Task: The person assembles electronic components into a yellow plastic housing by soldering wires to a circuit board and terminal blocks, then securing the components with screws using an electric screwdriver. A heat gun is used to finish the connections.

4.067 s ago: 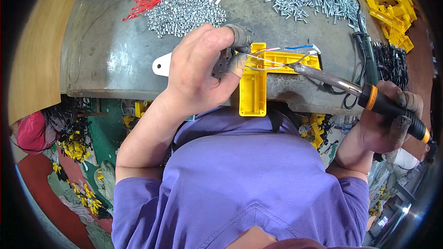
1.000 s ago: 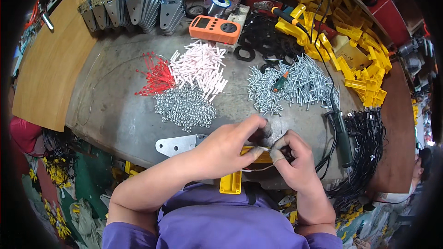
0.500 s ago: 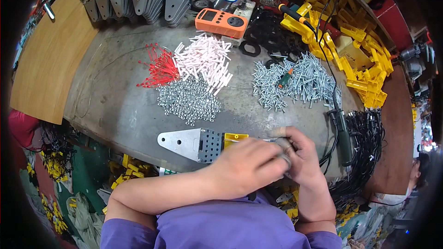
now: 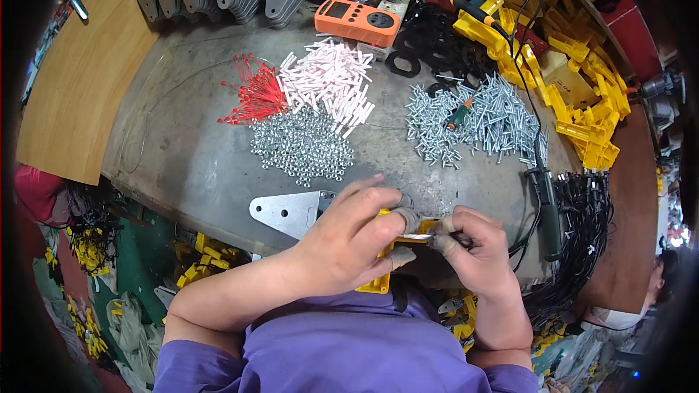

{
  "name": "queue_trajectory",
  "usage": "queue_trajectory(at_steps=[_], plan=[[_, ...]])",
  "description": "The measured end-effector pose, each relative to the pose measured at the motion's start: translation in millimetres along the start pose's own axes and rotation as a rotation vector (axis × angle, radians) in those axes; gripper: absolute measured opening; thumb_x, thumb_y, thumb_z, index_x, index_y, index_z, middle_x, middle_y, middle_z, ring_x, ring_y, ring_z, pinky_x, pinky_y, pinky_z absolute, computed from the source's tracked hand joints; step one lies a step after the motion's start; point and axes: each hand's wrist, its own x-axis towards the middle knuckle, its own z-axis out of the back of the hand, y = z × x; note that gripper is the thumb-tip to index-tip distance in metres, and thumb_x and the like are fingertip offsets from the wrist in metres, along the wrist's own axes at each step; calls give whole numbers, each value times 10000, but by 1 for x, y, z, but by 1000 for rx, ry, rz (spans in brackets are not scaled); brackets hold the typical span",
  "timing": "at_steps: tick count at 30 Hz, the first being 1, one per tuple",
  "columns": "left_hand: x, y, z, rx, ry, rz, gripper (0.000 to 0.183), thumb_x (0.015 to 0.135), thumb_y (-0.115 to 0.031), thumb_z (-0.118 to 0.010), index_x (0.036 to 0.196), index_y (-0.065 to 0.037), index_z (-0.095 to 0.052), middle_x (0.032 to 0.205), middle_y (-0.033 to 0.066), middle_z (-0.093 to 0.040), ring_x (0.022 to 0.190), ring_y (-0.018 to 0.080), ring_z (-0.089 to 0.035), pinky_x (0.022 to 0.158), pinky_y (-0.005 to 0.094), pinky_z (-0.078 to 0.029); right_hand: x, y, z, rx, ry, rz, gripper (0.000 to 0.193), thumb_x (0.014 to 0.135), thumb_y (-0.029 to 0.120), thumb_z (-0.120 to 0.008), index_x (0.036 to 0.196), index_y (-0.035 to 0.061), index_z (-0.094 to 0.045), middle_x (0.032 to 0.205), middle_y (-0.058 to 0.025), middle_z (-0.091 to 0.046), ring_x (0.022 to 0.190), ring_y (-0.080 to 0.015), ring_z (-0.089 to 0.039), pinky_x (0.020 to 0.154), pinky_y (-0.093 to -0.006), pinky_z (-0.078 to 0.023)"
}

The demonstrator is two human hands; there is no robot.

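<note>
A pale wire [image 4: 418, 237] is pinched at its right end between the thumb and fingers of the right hand [image 4: 477, 251], above the yellow case [image 4: 376, 286] at the bench's [image 4: 196, 167] near edge. The left hand [image 4: 357, 236] is held half curled over the case, and whether anything is gripped by it cannot be told; the metal plate [image 4: 282, 212] is seen just left of it.

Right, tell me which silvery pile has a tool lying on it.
The pile of long screws, the right-hand one: a green-and-orange tool lies on it. The pile of nuts, farther left, has none.
</note>
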Motion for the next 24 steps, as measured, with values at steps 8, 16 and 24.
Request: queue_trajectory(at_steps=[8,16,24], plan=[[44,30,33,-434,556,468,365,905,-245,-527,1159,-6,-419,1025,194,-596,950,337,-607,824,399,-472,-2,-5,-9,-93,-28,163,168,685,41,-758,844,45,-704,611,-50,-495,532,-189,-485,493,-301,-390],[41,46,37,-533,838,406,430,802,-95,-652,1166,-7,-440,936,144,-623,894,257,-628,769,351,-484,-5,-12,-8,-42,1,162,186,664,73,-776,841,80,-720,668,-34,-503,618,-168,-489,544,-287,-389],[33,48,35,-508,670,373,408,800,-44,-652,1155,-8,-455,933,148,-624,915,267,-634,779,362,-493,-6,-13,-5,-73,48,213,220,630,75,-774,841,76,-712,697,-55,-530,624,-215,-515,557,-321,-407]])
